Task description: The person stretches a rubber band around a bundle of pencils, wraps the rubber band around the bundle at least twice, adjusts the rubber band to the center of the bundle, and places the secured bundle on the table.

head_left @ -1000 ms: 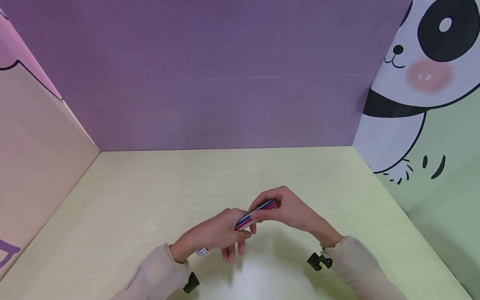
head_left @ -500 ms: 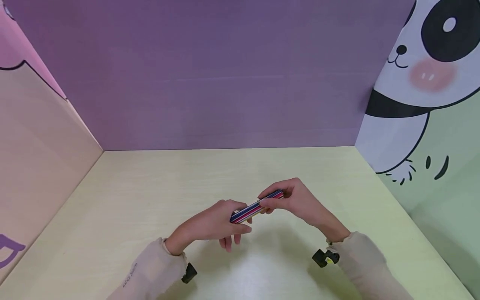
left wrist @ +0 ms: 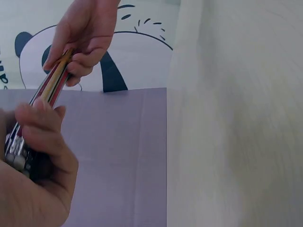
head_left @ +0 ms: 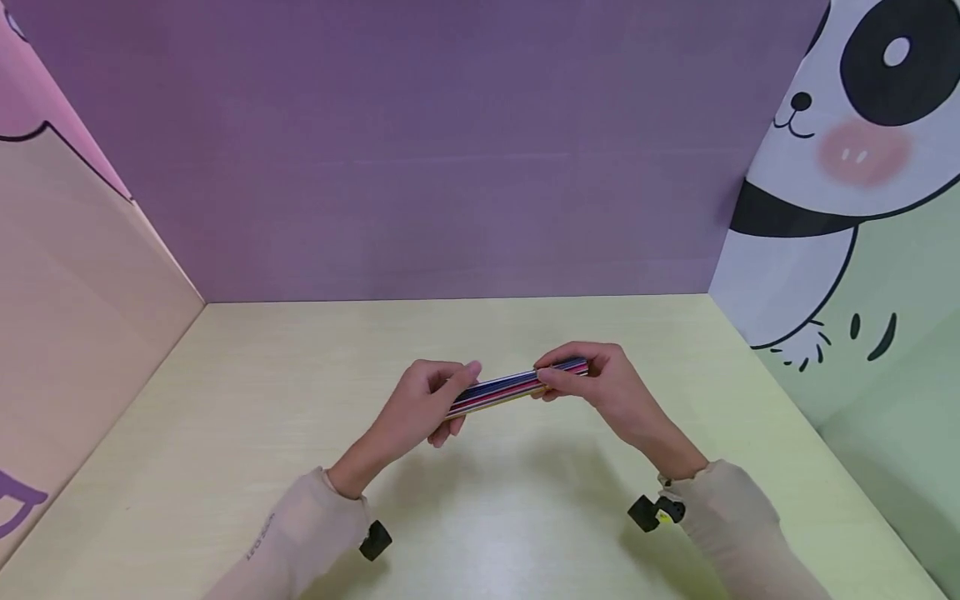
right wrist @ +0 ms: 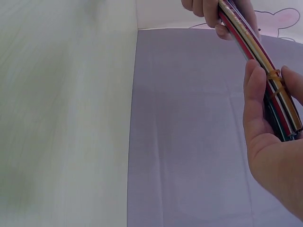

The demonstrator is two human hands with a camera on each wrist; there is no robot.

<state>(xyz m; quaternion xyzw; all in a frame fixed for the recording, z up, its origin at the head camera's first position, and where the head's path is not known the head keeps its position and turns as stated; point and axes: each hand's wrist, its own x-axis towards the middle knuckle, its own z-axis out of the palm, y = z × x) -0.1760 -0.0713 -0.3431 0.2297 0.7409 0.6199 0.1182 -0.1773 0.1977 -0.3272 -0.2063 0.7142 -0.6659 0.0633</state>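
Note:
A bundle of pencils (head_left: 498,389) in blue, red, white and gold is held above the table between both hands. My left hand (head_left: 416,408) grips its left end, thumb lying along the top. Silver and whitish tips (left wrist: 18,153) of that end show inside the left palm in the left wrist view. My right hand (head_left: 611,392) holds the other end between thumb and fingers. An orange rubber band (right wrist: 274,80) wraps the pencils beside the right fingertips in the right wrist view. Parts of both ends are hidden by the hands.
A pale wooden table (head_left: 300,350) lies below the hands. Behind it stands a purple wall (head_left: 450,167), with a pinkish panel (head_left: 75,275) at left and a panda-printed panel (head_left: 862,292) at right. Black wrist devices (head_left: 375,540) hang by the sleeves.
Both hands have risen and moved farther over the table. The left hand has slid out to the left end and turned thumb-up, leaving more of the bundle in sight.

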